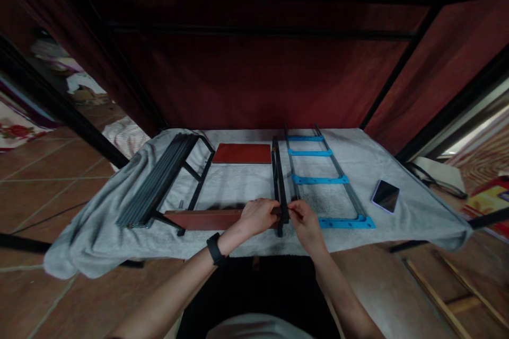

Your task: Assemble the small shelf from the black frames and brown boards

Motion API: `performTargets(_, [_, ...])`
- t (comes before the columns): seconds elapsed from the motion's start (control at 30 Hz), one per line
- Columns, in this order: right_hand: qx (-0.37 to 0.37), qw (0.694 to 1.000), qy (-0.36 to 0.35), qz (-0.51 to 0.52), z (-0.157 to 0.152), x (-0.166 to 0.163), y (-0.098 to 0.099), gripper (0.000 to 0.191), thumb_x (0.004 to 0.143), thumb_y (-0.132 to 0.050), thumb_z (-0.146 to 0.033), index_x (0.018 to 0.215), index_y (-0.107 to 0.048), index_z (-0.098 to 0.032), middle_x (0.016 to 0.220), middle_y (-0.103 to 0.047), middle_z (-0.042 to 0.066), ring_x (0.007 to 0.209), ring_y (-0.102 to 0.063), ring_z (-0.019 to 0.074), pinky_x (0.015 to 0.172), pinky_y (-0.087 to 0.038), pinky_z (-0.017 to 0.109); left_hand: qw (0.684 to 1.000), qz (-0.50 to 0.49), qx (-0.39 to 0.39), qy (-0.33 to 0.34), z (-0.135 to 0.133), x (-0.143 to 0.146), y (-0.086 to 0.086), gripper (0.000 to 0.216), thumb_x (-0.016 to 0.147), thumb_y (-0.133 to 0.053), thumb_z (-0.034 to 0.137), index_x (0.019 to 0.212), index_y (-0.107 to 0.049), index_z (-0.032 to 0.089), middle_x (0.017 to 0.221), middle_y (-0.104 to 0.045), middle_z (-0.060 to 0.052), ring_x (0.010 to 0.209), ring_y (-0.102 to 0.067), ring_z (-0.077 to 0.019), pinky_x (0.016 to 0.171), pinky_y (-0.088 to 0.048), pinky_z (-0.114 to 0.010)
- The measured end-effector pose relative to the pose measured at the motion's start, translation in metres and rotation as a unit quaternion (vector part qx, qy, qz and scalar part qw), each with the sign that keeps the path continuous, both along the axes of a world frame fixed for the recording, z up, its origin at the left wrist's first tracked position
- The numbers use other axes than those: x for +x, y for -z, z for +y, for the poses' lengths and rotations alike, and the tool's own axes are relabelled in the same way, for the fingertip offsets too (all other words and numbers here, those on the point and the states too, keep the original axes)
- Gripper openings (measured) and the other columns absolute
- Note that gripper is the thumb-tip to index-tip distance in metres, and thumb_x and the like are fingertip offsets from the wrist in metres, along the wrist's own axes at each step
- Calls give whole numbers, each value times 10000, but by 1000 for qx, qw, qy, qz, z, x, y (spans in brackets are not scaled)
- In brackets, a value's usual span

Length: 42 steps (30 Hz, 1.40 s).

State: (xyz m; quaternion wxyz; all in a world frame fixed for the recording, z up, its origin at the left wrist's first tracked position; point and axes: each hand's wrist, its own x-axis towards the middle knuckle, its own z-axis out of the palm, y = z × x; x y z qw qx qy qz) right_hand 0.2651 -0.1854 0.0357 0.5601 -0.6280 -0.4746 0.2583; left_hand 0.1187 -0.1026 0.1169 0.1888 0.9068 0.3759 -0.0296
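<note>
Left grip [258, 215] clamps the wooden board [202, 219]; right grip [303, 217] pinches the black frame [279, 190] edge

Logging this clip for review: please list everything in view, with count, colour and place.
grey cloth: one, covering the table
reddish-brown board: one, front edge, under the left hand
black upright bar: one, centre, at the board's right end
red panel: one, flat, rear centre
dark bar bundle: one, grey-black, left
ladder frame: one, grey rails, four blue rungs, right
phone: one, dark screen, far right
wristband: one, black, left wrist
left hand: gripping the board
right hand: pinching at the bar
</note>
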Motion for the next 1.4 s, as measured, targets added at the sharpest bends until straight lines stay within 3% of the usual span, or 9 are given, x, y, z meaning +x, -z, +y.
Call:
performTargets(0.2, [-5, 993, 34, -110, -9, -7, -4, 115, 884, -454, -281, 920, -555, -240, 847, -631, 43, 801, -625, 224, 747, -486, 367, 999, -35, -14, -9, -2, -3, 1, 203, 848, -558, 245, 939, -737, 273, 956, -771, -58, 977, -715, -280, 801, -518, -336])
performTargets(0.53, [-83, 993, -26, -79, 7, 28, 11, 176, 811, -541, -425, 790, -544, -251, 703, -592, 3, 672, -592, 209, 641, -498, 351, 996, -73, 28, 35, -3, -9, 19, 147, 889, -583, 279, 922, -723, 248, 923, -766, -71, 918, -725, -267, 724, -521, -322])
performTargets(0.73, [-29, 977, -21, -208, 1, 23, -13, 335, 911, -499, -503, 1054, -610, -221, 1048, -684, 112, 1003, -655, 285, 916, -518, 466, 983, -102, 125, 87, -7, -16, 30, 331, 915, -619, 483, 919, -708, 164, 872, -746, -119, 832, -710, -264, 782, -518, -382])
performTargets(0.87, [44, 936, -96, -335, 8, -8, -37, 368, 979, -454, -468, 1242, -580, -244, 1288, -629, 131, 1234, -572, 296, 1066, -439, 508, 967, -179, 177, 49, -12, -60, 16, 374, 930, -605, 502, 1012, -704, 151, 942, -746, -125, 948, -690, -265, 958, -472, -407])
performTargets(0.97, [50, 894, -172, -411, 16, -30, -36, 371, 1001, -445, -447, 1303, -559, -265, 1300, -649, 107, 1217, -599, 289, 1048, -461, 507, 909, -334, 204, -145, -6, -131, 4, 310, 990, -521, 412, 1175, -678, 218, 1236, -704, -103, 1196, -612, -234, 1083, -406, -376])
performTargets(1.07, [56, 859, -199, -468, 25, -44, -26, 398, 1002, -451, -458, 1330, -551, -257, 1253, -687, 103, 1151, -650, 289, 1015, -492, 495, 758, -441, 219, -429, 12, -209, 10, 386, 983, -489, 456, 1252, -644, 227, 1351, -641, -109, 1295, -543, -260, 1130, -372, -412])
performTargets(1.13, [57, 844, -206, -493, 30, -53, -22, 387, 1006, -442, -450, 1310, -570, -248, 1197, -716, 102, 1088, -685, 284, 979, -515, 474, 659, -506, 143, -538, 26, -245, 23, 464, 944, -501, 539, 1201, -660, 187, 1282, -673, -125, 1240, -580, -281, 1073, -429, -414])
performTargets(1.27, [34, 829, -220, -513, 39, -72, -21, 301, 1030, -383, -350, 1169, -630, -249, 1040, -756, 72, 898, -732, 244, 806, -553, 395, 641, -568, -70, -511, 39, -260, 52, 609, 885, -488, 696, 979, -725, 142, 996, -751, -124, 1066, -654, -287, 962, -486, -391])
performTargets(1.4, [16, 830, -225, -511, 42, -82, -22, 277, 1037, -362, -320, 1048, -632, -259, 974, -758, 59, 836, -735, 231, 753, -540, 372, 654, -599, -125, -445, 39, -243, 61, 526, 830, -611, 662, 887, -723, 151, 784, -720, -55, 809, -655, -211, 803, -489, -311])
